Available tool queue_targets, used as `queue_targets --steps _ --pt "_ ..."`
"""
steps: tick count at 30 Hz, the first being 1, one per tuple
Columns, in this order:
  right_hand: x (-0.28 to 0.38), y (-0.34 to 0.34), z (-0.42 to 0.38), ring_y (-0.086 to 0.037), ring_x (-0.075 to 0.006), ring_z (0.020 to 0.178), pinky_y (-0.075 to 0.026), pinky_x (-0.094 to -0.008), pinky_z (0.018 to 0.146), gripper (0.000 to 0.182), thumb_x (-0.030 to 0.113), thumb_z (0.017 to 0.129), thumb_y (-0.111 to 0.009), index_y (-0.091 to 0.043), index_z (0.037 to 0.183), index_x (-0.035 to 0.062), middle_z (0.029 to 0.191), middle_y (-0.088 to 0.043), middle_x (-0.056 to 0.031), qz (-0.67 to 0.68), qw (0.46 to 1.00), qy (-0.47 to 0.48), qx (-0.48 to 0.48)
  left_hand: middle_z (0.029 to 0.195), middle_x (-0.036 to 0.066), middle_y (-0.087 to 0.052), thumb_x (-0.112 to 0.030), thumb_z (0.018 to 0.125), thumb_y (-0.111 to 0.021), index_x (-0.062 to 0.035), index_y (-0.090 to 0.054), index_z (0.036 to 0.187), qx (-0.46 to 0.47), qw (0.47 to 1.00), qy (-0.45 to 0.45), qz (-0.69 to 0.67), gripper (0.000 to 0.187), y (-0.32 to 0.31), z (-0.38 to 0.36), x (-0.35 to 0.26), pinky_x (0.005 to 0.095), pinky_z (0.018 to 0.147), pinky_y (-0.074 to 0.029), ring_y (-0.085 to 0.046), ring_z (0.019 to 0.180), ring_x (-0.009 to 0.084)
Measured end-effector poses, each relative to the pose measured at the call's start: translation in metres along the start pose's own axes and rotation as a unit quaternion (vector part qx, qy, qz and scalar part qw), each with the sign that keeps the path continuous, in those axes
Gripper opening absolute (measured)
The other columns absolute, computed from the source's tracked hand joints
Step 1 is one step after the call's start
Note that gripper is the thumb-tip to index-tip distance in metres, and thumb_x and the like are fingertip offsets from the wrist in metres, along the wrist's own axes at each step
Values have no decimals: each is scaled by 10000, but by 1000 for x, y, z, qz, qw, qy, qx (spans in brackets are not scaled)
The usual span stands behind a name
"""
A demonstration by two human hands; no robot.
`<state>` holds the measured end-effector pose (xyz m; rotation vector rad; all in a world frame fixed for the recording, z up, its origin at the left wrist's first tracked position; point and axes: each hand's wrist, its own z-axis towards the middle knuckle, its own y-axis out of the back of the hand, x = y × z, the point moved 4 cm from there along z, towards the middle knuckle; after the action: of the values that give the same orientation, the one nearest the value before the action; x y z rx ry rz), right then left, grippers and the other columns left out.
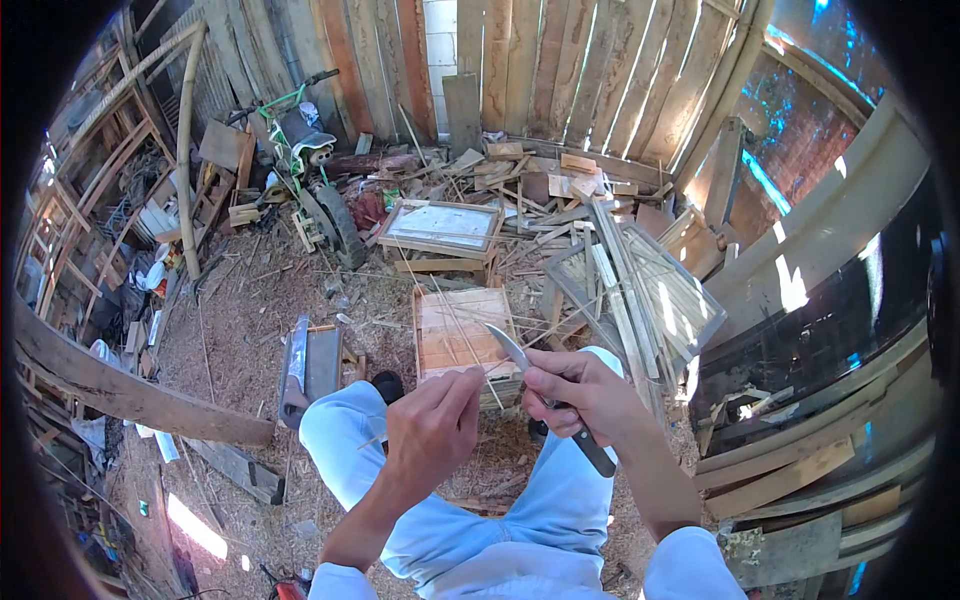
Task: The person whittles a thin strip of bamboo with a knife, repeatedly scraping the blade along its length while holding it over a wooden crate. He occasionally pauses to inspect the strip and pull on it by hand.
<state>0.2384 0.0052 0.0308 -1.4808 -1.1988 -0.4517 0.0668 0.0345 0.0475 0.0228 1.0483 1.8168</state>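
My right hand (pixel 592 392) is closed around the dark handle of a knife (pixel 512 347). Its curved metal blade points up and to the left, and the handle's butt sticks out below my fist. Close beside it on the left, my left hand (pixel 432 422) is pinched shut on a thin wooden stick (pixel 372 440); a short end shows behind the wrist, while my fingers hide the middle. Both hands are above my lap, between my knees. Beyond them lies a shallow wooden box (pixel 462 318), with long thin sticks across it.
A handsaw (pixel 296 362) rests on a dark board by my left knee. A framed panel (pixel 440 222), scrap wood (pixel 520 185) and a small bike (pixel 310 160) lie ahead. Slatted frames (pixel 660 290) lean at right. A curved beam (pixel 140 385) crosses the left side. Shavings cover the floor.
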Motion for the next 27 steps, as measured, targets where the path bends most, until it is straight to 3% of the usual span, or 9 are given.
queue_targets --steps 9,11,16,19,21,27 --pt "17 9 -5 -358 1 470 -250 -141 391 295 176 945 -531 -540 1214 55 692 -514 11 -1 1000 10 -3 749 88 -622 -19 793 -632 -46 -594 884 14 998 27 -55 102 3 -4 1 337 523 -486 -622 626 262" --pt "28 22 -10 -306 3 445 -232 -144 382 363 192 939 -536 -510 1278 63 652 -467 25 -47 992 34 -108 750 92 -625 -22 800 -630 -44 -594 882 16 998 34 -57 92 7 -8 3 339 525 -490 -627 634 267" --pt "31 34 -12 -312 -2 445 -243 -150 384 380 196 941 -533 -488 1296 70 644 -462 21 -25 994 59 -91 751 106 -628 -21 801 -631 -36 -595 878 19 997 56 -45 86 7 -11 8 345 525 -488 -624 633 281" --pt "9 12 -5 -355 -7 474 -261 -156 389 371 171 939 -537 -496 1296 76 699 -515 7 -11 999 14 -52 722 128 -622 15 810 -631 -10 -606 878 7 995 53 -83 76 0 -3 1 301 472 -437 -597 533 233" --pt "1 1 0 -352 -4 475 -266 -156 389 372 183 939 -539 -498 1294 80 701 -514 5 1 1000 10 5 749 121 -631 -4 808 -630 -23 -601 871 19 995 61 -81 72 1 -1 1 322 498 -464 -611 583 258" --pt "24 23 -11 -342 5 454 -247 -134 380 373 195 925 -565 -518 1273 71 693 -513 4 6 997 34 -64 761 114 -639 -21 806 -632 -39 -601 857 14 994 67 -87 63 5 -11 9 342 512 -481 -621 608 275"
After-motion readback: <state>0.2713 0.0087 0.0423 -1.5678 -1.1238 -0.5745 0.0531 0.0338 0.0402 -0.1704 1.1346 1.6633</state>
